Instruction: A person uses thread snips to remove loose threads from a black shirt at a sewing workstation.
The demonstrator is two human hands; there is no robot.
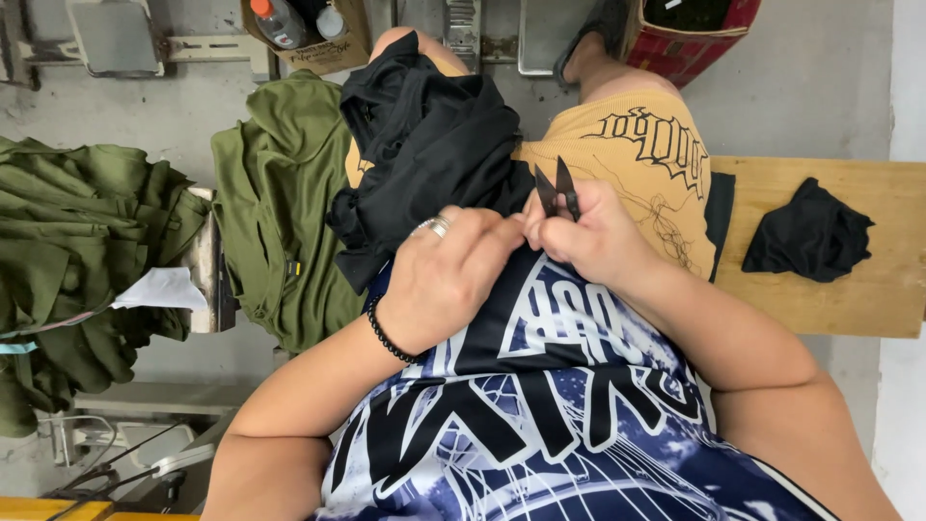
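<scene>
A black garment (pixel 424 145) lies bunched on my lap. My left hand (pixel 449 280), with a ring and a black bead bracelet, pinches a part of this cloth close to my body. My right hand (pixel 593 236) holds small black thread snips (pixel 559 188), blades pointing up and away from me. The fingertips of both hands meet at the same spot of fabric. What lies between the fingers is hidden.
Olive green garments (pixel 280 193) hang beside my lap, with a bigger pile (pixel 77 241) further left. A wooden bench (pixel 858 289) on the right carries a small black cloth piece (pixel 810 232). A red box (pixel 690 39) and a box of bottles (pixel 309 29) stand on the floor.
</scene>
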